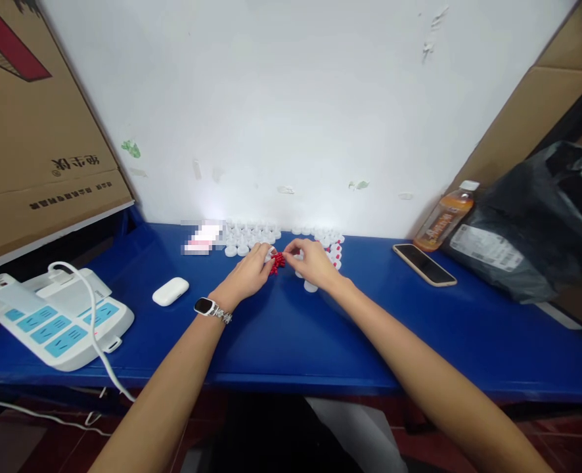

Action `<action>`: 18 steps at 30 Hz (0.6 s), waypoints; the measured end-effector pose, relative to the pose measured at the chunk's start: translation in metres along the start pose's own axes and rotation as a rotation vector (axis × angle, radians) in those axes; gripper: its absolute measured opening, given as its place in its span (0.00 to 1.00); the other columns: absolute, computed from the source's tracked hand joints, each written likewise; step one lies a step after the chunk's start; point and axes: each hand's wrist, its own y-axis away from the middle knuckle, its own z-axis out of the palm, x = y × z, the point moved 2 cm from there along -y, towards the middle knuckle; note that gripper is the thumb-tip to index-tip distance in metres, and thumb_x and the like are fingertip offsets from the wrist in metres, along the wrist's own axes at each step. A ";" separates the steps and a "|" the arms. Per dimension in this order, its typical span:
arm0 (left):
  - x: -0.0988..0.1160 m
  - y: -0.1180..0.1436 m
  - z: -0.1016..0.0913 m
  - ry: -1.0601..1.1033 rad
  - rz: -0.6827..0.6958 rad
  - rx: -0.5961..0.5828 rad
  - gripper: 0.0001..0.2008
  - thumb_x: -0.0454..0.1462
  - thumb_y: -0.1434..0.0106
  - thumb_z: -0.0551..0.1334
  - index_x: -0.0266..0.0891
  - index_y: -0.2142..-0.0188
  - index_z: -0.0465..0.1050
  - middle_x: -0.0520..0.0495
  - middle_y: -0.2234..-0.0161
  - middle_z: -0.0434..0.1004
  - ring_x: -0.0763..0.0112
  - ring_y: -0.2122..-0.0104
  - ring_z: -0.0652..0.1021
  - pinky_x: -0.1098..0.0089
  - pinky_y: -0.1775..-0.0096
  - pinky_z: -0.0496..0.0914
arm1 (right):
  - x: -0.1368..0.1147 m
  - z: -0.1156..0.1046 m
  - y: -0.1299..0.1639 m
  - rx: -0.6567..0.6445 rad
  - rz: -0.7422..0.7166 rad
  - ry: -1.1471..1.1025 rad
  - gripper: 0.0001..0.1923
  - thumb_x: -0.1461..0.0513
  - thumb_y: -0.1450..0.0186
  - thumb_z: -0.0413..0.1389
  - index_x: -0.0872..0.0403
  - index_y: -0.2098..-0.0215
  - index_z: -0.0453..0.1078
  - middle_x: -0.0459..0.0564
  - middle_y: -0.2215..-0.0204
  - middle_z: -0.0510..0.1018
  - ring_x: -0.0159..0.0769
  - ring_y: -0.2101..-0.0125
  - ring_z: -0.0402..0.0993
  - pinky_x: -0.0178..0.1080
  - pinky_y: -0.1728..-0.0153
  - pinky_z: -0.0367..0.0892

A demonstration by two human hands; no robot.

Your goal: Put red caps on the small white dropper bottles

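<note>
My left hand (248,272), wearing a silver-banded smartwatch, is curled at the middle of the blue table. Between its thumb and forefinger shows a small white plastic piece (272,251). A little pile of small red pieces (276,264) lies just beside the thumb. From the other side my right hand (312,261) pinches at the pile's edge, a red piece at its fingertips; the exact grip is too small to see clearly. Rows of round white plastic pieces (244,240) stand behind my left hand. More white pieces (311,287), several with red parts, surround my right hand.
On the left are a white power strip (64,328) with cables and a white earbud case (171,292). A phone (425,265), an orange drink bottle (443,220) and a dark plastic bag (537,217) lie at right. A white wall (295,118) backs the table.
</note>
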 end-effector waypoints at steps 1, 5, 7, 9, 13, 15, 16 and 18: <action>0.003 0.000 0.000 0.007 -0.004 -0.007 0.12 0.42 0.27 0.49 0.40 0.51 0.64 0.42 0.55 0.71 0.60 0.57 0.75 0.60 0.55 0.70 | 0.003 -0.002 0.000 0.045 0.053 -0.163 0.06 0.59 0.34 0.56 0.54 0.65 0.74 0.50 0.68 0.82 0.38 0.65 0.76 0.40 0.62 0.66; 0.013 0.001 0.000 0.045 -0.009 -0.054 0.10 0.43 0.28 0.50 0.41 0.56 0.64 0.44 0.59 0.72 0.61 0.60 0.76 0.63 0.60 0.69 | 0.008 0.001 0.000 0.103 0.174 -0.602 0.14 0.51 0.38 0.61 0.54 0.66 0.74 0.49 0.73 0.81 0.35 0.72 0.76 0.36 0.71 0.68; 0.018 0.001 0.001 0.056 0.000 -0.066 0.10 0.43 0.28 0.50 0.41 0.57 0.64 0.45 0.60 0.73 0.62 0.62 0.76 0.63 0.61 0.69 | 0.008 0.005 0.000 0.090 0.182 -0.681 0.15 0.50 0.40 0.63 0.54 0.68 0.74 0.49 0.74 0.80 0.35 0.73 0.76 0.37 0.70 0.69; 0.021 0.001 0.001 0.060 0.019 -0.073 0.09 0.42 0.28 0.50 0.41 0.56 0.64 0.45 0.60 0.73 0.62 0.62 0.76 0.64 0.62 0.68 | 0.007 0.010 0.001 0.077 0.174 -0.714 0.16 0.49 0.40 0.64 0.54 0.68 0.75 0.48 0.74 0.80 0.35 0.73 0.76 0.37 0.68 0.70; 0.028 0.002 0.002 0.058 0.056 -0.074 0.10 0.42 0.28 0.51 0.41 0.54 0.66 0.43 0.60 0.74 0.62 0.62 0.76 0.64 0.62 0.69 | 0.004 0.013 0.003 0.121 0.168 -0.762 0.16 0.49 0.42 0.65 0.54 0.68 0.73 0.48 0.74 0.79 0.34 0.73 0.75 0.36 0.68 0.70; 0.030 0.002 0.001 0.075 0.052 -0.073 0.11 0.42 0.28 0.51 0.41 0.52 0.66 0.42 0.59 0.75 0.60 0.61 0.77 0.63 0.61 0.70 | 0.002 0.012 0.005 0.177 0.169 -0.755 0.17 0.49 0.42 0.66 0.54 0.69 0.72 0.47 0.75 0.78 0.34 0.73 0.75 0.36 0.69 0.69; 0.031 0.003 0.001 0.094 0.045 -0.071 0.12 0.43 0.28 0.51 0.40 0.51 0.65 0.42 0.58 0.75 0.60 0.61 0.77 0.62 0.61 0.70 | 0.000 0.011 0.006 0.203 0.163 -0.726 0.17 0.49 0.42 0.65 0.53 0.70 0.71 0.47 0.75 0.78 0.34 0.73 0.74 0.36 0.69 0.69; 0.031 0.003 0.000 0.142 0.032 -0.068 0.14 0.43 0.28 0.51 0.39 0.48 0.63 0.40 0.58 0.75 0.59 0.60 0.78 0.61 0.59 0.71 | -0.005 0.008 0.008 0.238 0.134 -0.618 0.18 0.48 0.40 0.63 0.53 0.72 0.71 0.46 0.75 0.77 0.33 0.74 0.72 0.36 0.71 0.67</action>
